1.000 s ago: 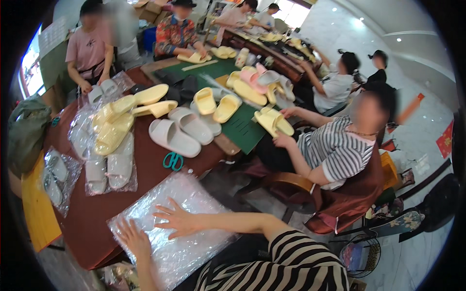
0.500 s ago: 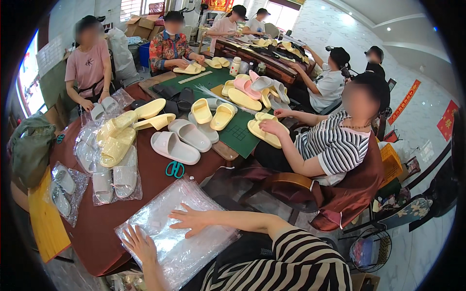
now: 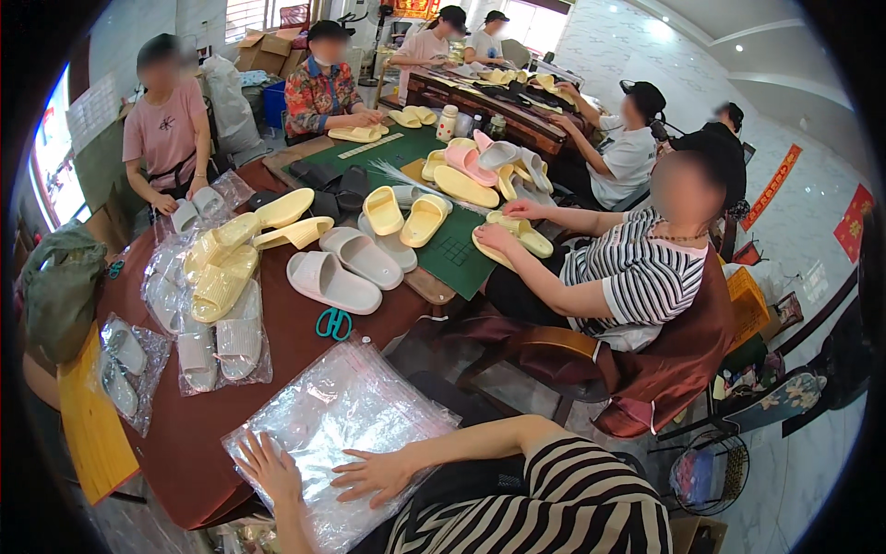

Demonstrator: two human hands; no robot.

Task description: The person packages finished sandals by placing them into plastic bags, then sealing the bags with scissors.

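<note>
At the near edge of the brown worktop [image 3: 185, 457], in the head view, clear plastic bags [image 3: 346, 392] lie beneath my left fingers [image 3: 266, 457] and right fingers [image 3: 362, 468], both spread — flattening or steadying, I judge. Next calls for pinching one edge lightly — thin film may cling.

One bag stack [image 3: 323, 392], two teal scissors [image 3: 334, 324]

Bright light is let in by a window [image 3: 537, 28] beyond the far edge of the table [image 3: 189, 457]; glare is thrown off plastic bags [image 3: 323, 397] at its near edge. Faces [image 3: 685, 189] are blurred, lines bent toward the rim.
</note>
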